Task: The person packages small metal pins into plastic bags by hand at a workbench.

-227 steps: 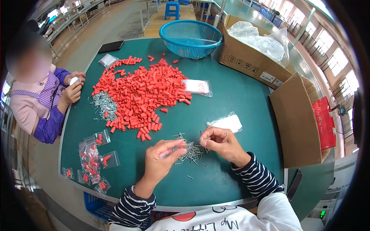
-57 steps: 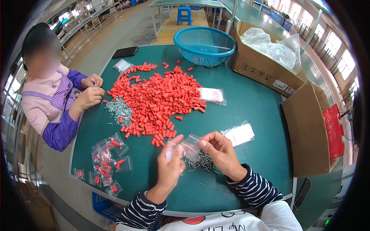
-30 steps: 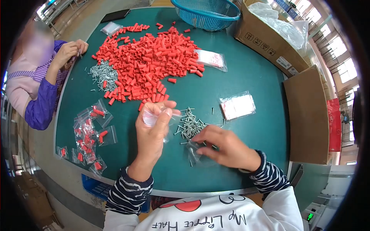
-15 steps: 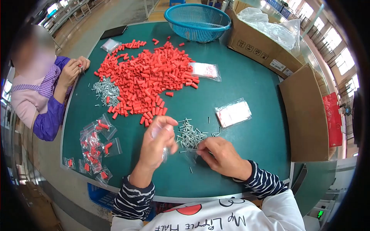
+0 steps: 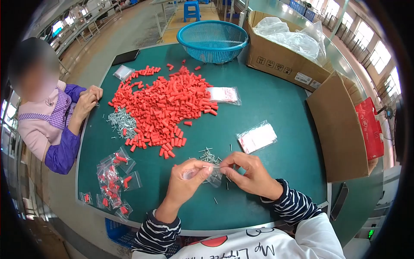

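Clear bag [image 5: 214,177] is held over the near screw pile [image 5: 208,154], top edge pinched between left hand [image 5: 183,181] and right hand [image 5: 250,175]. Grip is narrow on both: thumb and forefinger closed on the edge, one hand per side, probably so the thin film is stretched and doesn't fold. Something whitish and filmy [image 5: 189,174] is also tucked in the left palm; can't tell exactly what. Loose screws are spread right by the fingers, likely for short reach. Flat bag pack [image 5: 258,137] is laid beyond the right hand, glossy film, white with red marks. Red caps [image 5: 166,103] are heaped farther out: matte, plastic-looking, hollow, tapered. Second screw pile [image 5: 121,122], shiny metal, sits against the heap on the co-worker's [image 5: 39,108] side. Filled bags [image 5: 110,177] are grouped at left, overlapping, apart from the loose parts, presumably to avoid mixing.
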